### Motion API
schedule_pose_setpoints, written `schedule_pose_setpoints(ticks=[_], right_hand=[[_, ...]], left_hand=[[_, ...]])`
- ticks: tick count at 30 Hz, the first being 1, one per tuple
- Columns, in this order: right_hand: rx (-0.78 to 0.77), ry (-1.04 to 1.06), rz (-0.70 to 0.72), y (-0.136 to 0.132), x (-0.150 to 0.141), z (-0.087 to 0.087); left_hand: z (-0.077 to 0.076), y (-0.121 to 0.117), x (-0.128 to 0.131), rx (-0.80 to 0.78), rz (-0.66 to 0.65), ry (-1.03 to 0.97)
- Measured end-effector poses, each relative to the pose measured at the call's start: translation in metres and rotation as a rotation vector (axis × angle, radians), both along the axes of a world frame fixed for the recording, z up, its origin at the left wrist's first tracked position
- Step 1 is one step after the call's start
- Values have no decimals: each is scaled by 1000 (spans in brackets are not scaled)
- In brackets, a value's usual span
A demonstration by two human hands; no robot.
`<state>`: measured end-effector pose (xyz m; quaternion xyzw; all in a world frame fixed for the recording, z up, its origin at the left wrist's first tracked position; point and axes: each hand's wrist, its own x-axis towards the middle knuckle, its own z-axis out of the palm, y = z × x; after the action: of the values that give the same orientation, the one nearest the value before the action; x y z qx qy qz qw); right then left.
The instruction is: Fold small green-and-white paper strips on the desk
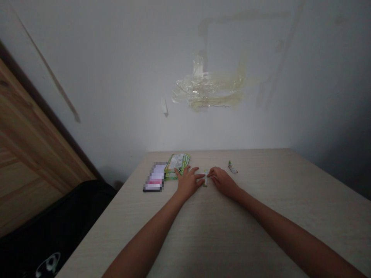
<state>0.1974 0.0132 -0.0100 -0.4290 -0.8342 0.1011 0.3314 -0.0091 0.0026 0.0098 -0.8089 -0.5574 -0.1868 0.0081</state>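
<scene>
Both my hands rest on a pale wooden table (203,231), meeting near its far side. My left hand (188,181) lies flat with fingers spread, its fingertips touching a small green and white packet (205,178). My right hand (222,180) has its fingers drawn together, pinching the other end of that packet. Just left of my left hand lies a stack of green and white packets (176,164).
A blurred-out dark flat object (155,177) lies left of the stack. A small torn wrapper piece (232,167) sits to the right of my right hand. A white wall with tape residue stands behind the table. A black bag (49,239) and a wooden panel are at left.
</scene>
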Motion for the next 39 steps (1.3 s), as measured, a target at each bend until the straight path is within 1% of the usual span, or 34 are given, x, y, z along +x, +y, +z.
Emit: schedule_pose_setpoints(ticks=[12, 18, 21, 24, 27, 29, 39], right_hand=[[24, 25, 37, -7, 0, 3], [46, 26, 88, -13, -2, 6], [55, 23, 71, -15, -3, 7], [52, 14, 16, -13, -4, 7], [39, 15, -35, -9, -4, 5], [33, 18, -41, -7, -3, 4], [27, 47, 56, -8, -2, 5]], left_hand=[[0, 0, 0, 18, 3, 14], [-1, -1, 0, 12, 6, 7], [-2, -1, 0, 24, -1, 5], [-3, -1, 0, 40, -5, 7], [-4, 0, 1, 44, 16, -1], [-4, 0, 1, 41, 29, -6], [-2, 0, 2, 23, 55, 2]])
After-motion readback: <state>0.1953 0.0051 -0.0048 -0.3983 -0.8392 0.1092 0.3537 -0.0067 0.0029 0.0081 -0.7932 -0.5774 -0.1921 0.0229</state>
